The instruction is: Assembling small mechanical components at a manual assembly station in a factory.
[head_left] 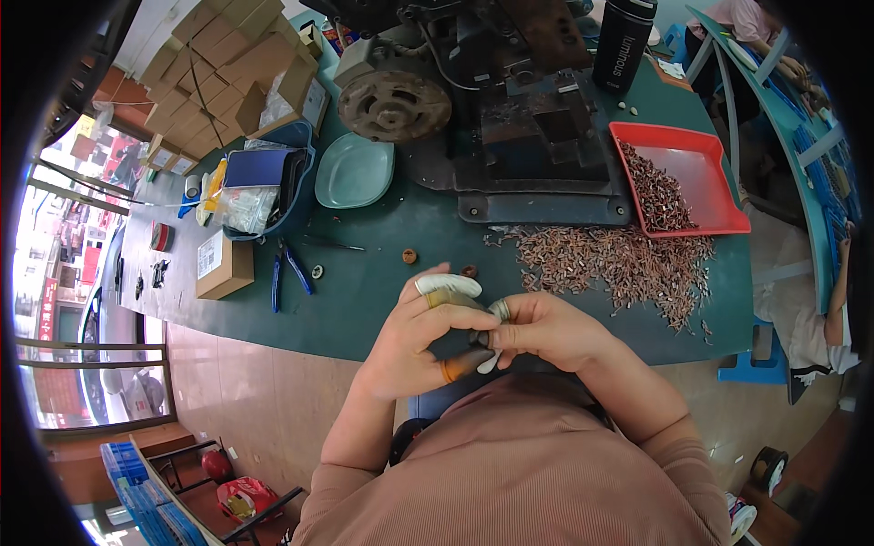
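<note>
A brown ribbed shirt fills the nearest part of the view, with both hands meeting just beyond it, over the near edge of the green table. The left hand is half curled and wears a white finger cot; yellow, orange and dark coverings show on its fingers too. The right hand is narrowed to a pinch at the left fingertips. The fingers overlap, so I cannot tell whether either hand grips anything small there; a white tip pokes out below.

Beyond the hands lie two small brown round parts, blue-handled pliers and a small cardboard box. To the right spreads a heap of tiny copper-coloured pieces, too small to make out singly, beside a red tray partly filled with similar ones.

Farther back, the dark machine is cut off by the top edge, as is the black tumbler. A co-worker at the upper right shows only in part.
</note>
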### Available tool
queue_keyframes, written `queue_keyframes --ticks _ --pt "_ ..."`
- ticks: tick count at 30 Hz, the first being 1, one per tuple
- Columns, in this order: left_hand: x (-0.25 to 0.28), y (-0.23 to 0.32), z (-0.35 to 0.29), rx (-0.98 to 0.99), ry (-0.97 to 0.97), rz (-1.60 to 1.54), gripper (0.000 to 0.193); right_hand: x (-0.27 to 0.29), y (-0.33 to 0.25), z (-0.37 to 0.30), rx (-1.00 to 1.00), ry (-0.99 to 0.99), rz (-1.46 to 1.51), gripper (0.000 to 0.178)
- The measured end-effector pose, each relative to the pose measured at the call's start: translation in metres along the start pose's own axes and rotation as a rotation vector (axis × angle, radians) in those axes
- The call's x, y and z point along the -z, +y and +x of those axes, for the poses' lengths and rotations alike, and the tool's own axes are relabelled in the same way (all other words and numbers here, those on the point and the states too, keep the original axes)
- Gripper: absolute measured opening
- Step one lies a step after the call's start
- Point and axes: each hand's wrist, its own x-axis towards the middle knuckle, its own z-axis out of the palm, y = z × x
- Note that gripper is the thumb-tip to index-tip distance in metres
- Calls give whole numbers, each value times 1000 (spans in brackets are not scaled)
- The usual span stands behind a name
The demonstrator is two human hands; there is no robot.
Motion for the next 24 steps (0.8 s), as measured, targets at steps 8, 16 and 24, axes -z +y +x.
queue_keyframes --ticks 8,16,24 --pt "5 -10 -15 214 33 -295 34 -1 -5 -1 -67 -9 -6 20" --pt "3 -32 -6 367 26 350 31 4 -12 21 563 476 -1418 22" --pt "-2 -28 -7 374 136 374 28 8 -7 44 692 559 -1583 23"
